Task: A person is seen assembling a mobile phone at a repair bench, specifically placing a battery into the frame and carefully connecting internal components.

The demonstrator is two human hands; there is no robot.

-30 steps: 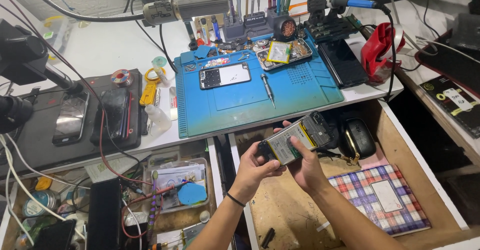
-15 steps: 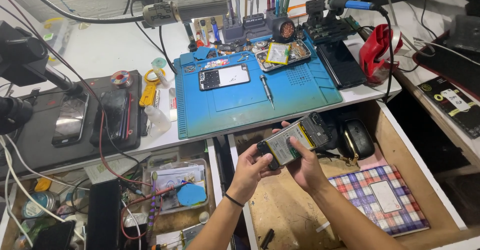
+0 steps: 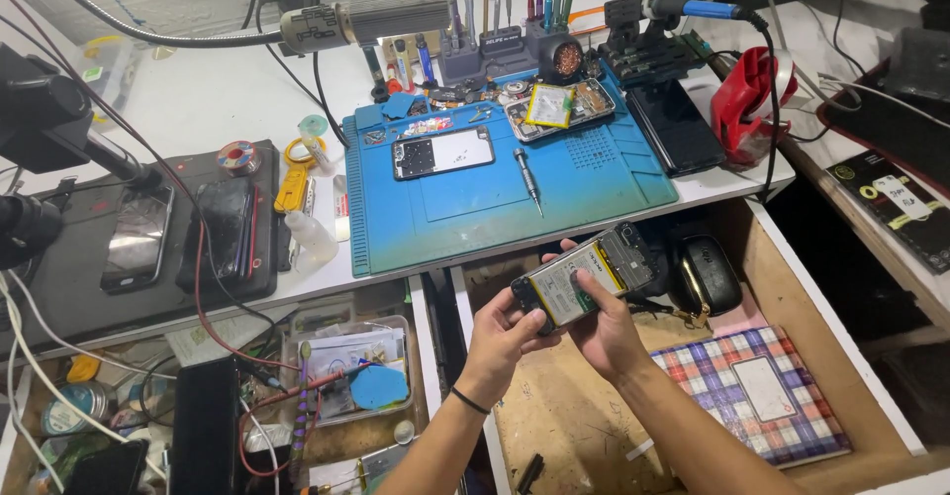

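White tabletop carries blue rubber work mat; on mat, phone screen panel and slim metal screwdriver. Open wooden drawer below holds plaid notebook. Above drawer, left hand and right hand both clasp opened smartphone with exposed battery, right thumb pressing battery.
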